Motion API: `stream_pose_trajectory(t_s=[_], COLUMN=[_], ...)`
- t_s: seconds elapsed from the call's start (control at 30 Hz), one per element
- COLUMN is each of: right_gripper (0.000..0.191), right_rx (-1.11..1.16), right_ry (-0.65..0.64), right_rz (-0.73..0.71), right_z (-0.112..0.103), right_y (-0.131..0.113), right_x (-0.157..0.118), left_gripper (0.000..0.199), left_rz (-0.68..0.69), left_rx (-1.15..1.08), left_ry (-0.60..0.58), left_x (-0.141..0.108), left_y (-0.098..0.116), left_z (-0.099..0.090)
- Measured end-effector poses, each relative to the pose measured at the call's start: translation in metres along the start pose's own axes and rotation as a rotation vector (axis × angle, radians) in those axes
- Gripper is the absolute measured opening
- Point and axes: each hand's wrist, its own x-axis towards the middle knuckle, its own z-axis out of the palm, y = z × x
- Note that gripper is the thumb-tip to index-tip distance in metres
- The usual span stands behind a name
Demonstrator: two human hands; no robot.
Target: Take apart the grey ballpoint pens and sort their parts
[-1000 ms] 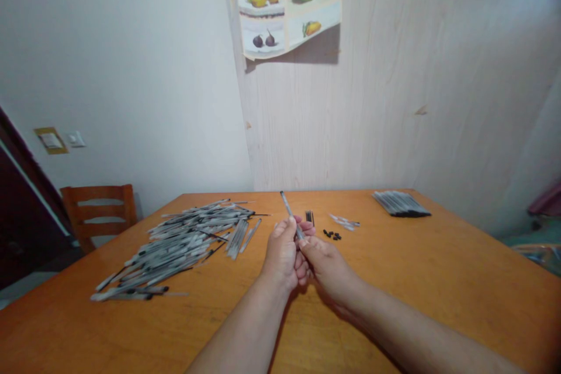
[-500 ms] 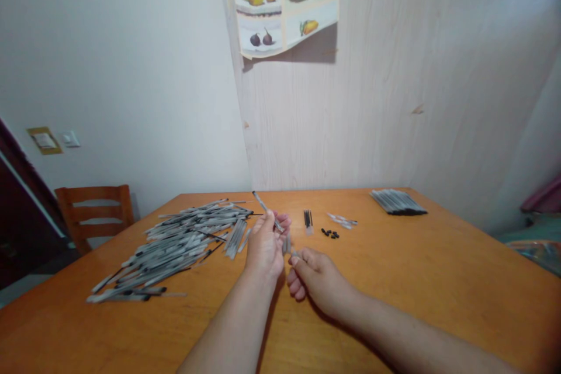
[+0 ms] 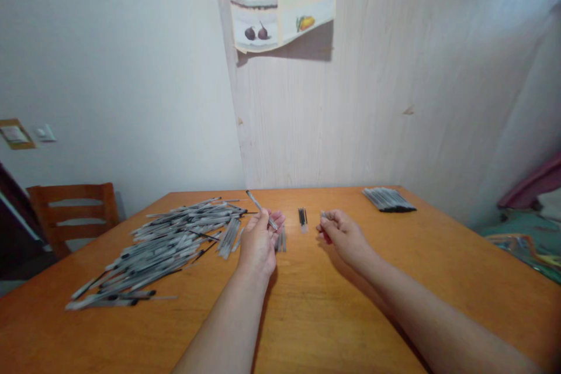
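My left hand (image 3: pixel 259 236) is closed around a slim grey pen (image 3: pixel 255 201) with a dark end, its far end pointing up and left. To the right of it, my right hand (image 3: pixel 344 235) is closed in a pinch over the table. A small pale bit shows at its fingertips, too small to name. Just beside my left hand lie a few clear tubes (image 3: pixel 283 241). Between the hands is a little group of thin black refills (image 3: pixel 302 216) with pale ends.
A large loose heap of grey pens (image 3: pixel 162 245) covers the left of the wooden table (image 3: pixel 307 321). Some clear tubes (image 3: pixel 228 238) lie at its right edge. A neat row of black-ended pens (image 3: pixel 389 200) sits at the back right. A wooden chair (image 3: pixel 72 210) stands beyond the left edge.
My right hand has moved right and away from my left hand, over the spot where small black caps and white pieces lay; they are now hidden. My left hand still holds the pen.
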Motion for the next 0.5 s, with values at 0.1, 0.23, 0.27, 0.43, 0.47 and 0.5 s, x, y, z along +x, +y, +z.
stream_pose_trajectory(t_s=[0.1,0.23,0.27,0.43,0.47,0.5], right_gripper=[0.024,0.026,0.026,0.024,0.024,0.025], right_rx=[-0.385,-0.737,-0.799,-0.968,-0.983,-0.996], right_ry=[0.155,0.255,0.254,0.215,0.202,0.187], right_rz=[-0.099,-0.037,0.006,0.144,0.155,0.162], right_z=[-0.040,-0.080,-0.086,-0.095,-0.095,-0.094], right_y=[0.010,0.032,0.037,0.047,0.046,0.046], right_x=[0.025,0.044,0.046,0.044,0.043,0.042], left_gripper=[0.012,0.011,0.010,0.010,0.011,0.011], left_rz=[0.001,-0.009,-0.012,-0.028,-0.031,-0.033], left_rx=[0.038,0.094,0.107,0.144,0.146,0.148], left_ry=[-0.006,-0.008,-0.010,-0.014,-0.017,-0.022], left_x=[0.001,0.001,0.002,0.004,0.005,0.005], left_y=[-0.001,-0.001,-0.002,-0.005,-0.005,-0.006], left_z=[-0.001,-0.001,-0.001,-0.003,-0.004,-0.004])
